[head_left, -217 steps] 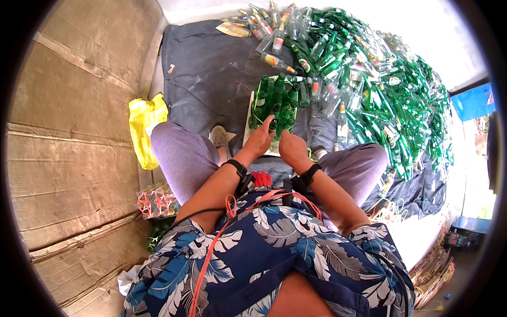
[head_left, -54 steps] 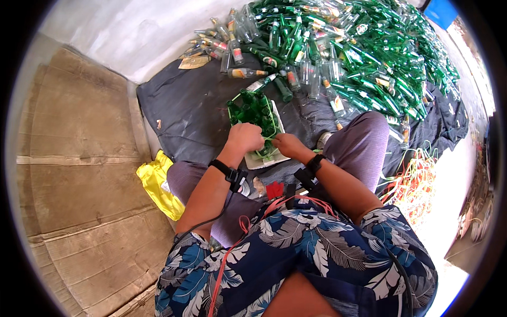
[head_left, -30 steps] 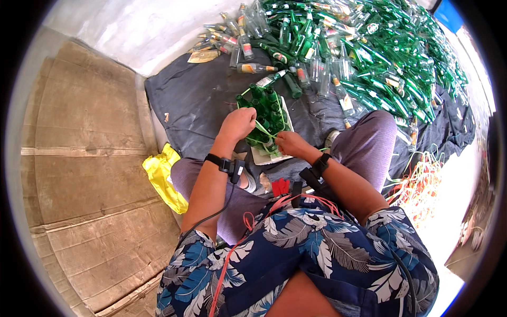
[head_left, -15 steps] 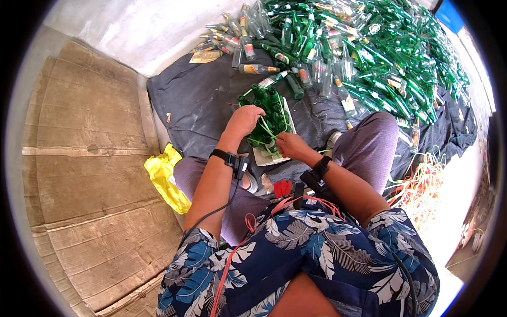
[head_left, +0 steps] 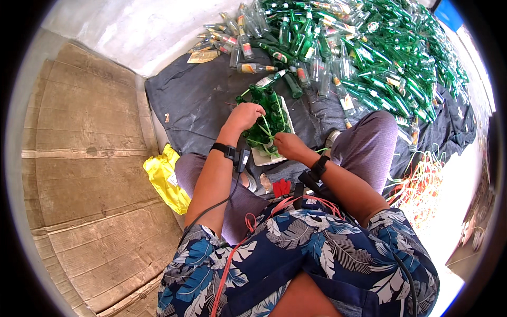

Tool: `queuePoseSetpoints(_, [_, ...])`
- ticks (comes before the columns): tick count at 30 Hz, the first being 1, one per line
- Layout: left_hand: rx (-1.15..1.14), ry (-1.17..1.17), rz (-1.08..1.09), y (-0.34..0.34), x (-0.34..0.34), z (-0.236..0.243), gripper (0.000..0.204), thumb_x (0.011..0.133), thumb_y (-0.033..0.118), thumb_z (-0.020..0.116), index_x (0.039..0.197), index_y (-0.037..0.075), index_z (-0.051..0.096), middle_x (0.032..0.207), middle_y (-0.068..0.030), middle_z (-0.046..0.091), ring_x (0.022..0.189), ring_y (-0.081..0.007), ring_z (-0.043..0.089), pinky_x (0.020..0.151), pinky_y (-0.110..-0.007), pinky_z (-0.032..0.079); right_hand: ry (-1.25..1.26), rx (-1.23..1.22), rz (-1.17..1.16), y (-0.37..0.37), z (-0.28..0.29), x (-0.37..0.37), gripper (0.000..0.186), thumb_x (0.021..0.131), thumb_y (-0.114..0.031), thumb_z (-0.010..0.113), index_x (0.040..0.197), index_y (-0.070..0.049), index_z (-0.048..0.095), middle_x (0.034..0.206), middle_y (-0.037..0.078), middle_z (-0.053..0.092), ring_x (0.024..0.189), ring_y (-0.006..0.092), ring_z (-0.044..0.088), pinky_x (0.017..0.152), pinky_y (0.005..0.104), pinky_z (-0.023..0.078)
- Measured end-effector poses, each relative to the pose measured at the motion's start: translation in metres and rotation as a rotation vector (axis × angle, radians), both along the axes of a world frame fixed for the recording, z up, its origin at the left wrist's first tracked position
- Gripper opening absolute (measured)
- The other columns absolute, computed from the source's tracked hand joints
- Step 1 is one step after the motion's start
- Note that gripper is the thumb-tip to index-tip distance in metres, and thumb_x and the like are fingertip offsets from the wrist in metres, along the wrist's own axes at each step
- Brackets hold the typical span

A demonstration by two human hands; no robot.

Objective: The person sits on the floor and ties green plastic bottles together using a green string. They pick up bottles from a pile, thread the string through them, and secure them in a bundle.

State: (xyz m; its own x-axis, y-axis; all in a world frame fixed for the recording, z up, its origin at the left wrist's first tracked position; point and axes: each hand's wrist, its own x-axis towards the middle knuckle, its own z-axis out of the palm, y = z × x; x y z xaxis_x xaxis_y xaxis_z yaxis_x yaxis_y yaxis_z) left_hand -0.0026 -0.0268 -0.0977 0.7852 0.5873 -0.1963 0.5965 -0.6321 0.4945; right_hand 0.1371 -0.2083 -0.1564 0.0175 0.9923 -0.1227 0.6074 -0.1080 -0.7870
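Between my knees, a cluster of upright green glass bottles (head_left: pixel 273 109) stands on a pale board (head_left: pixel 260 157). Light-green plastic strapping (head_left: pixel 265 127) runs around and across the bottles. My left hand (head_left: pixel 246 115) is closed at the left side of the cluster, pinching a length of the strapping. Lower and to the right, my right hand (head_left: pixel 289 145) is also closed on the strapping, close to where its strands cross. The fingertips of both hands are partly hidden, and whether the strands are knotted cannot be made out.
A large heap of green and clear bottles (head_left: pixel 380 63) lies beyond on a black sheet (head_left: pixel 185 95). Flattened cardboard (head_left: pixel 95 132) and a yellow bag (head_left: pixel 168 177) are at left. Tangled red and white strapping (head_left: pixel 420 182) lies at right; red gloves (head_left: pixel 282 188) lie near me.
My right hand has shifted slightly left and stays on the strapping. The left hand keeps its grip in nearly the same place, and the strands between the hands have moved a little.
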Motion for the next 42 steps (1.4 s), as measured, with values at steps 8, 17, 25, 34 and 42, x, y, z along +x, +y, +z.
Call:
queuePoseSetpoints(8, [-0.026,-0.026,0.101,-0.001,0.000,-0.006,0.017,0.087,0.009,0.060,0.101,0.006,0.069,0.092,-0.0144,0.072,0.086,-0.0303,0.069,0.077,-0.039,0.053,-0.205,0.226,0.233,0.004,-0.020,0.010,0.023,0.093,-0.018,0.051,0.084,0.000,0.062,0.082,0.022,0.065,0.082,0.0448,0.065,0.075,0.0534,0.051])
queuePoseSetpoints(17, [-0.090,-0.013,0.083,-0.001,-0.006,-0.008,0.020,0.086,0.006,0.056,0.099,0.009,0.071,0.097,-0.0141,0.073,0.093,-0.0317,0.070,0.079,-0.041,0.053,-0.043,-0.009,0.191,0.000,0.010,0.012,0.025,0.090,-0.023,0.055,0.083,-0.001,0.065,0.087,0.022,0.067,0.084,0.0446,0.064,0.076,0.0524,0.051])
queuePoseSetpoints(25, [0.105,-0.081,0.059,-0.020,-0.011,0.008,0.019,0.088,0.007,0.056,0.100,0.008,0.071,0.100,-0.0140,0.071,0.095,-0.0338,0.067,0.081,-0.043,0.053,-0.110,0.051,0.276,-0.001,0.002,0.021,0.023,0.090,-0.025,0.059,0.090,-0.004,0.068,0.088,0.019,0.069,0.086,0.0406,0.066,0.076,0.0478,0.050])
queuePoseSetpoints(34, [0.013,-0.010,-0.095,-0.079,-0.021,0.021,0.021,0.081,0.023,0.072,0.096,0.009,0.070,0.096,-0.0092,0.064,0.092,-0.0308,0.064,0.077,-0.041,0.053,-0.123,0.070,0.185,0.000,0.002,0.023,0.026,0.087,-0.027,0.060,0.083,-0.003,0.067,0.088,0.021,0.068,0.087,0.0427,0.065,0.077,0.0519,0.051])
queuePoseSetpoints(42, [0.142,-0.023,0.022,-0.100,-0.027,0.016,0.024,0.081,0.028,0.075,0.099,0.014,0.067,0.101,-0.0041,0.064,0.092,-0.0278,0.066,0.075,-0.041,0.053,-0.194,0.157,0.262,-0.001,-0.016,0.033,0.026,0.088,-0.027,0.060,0.085,-0.003,0.068,0.090,0.021,0.069,0.087,0.0417,0.066,0.077,0.0508,0.051])
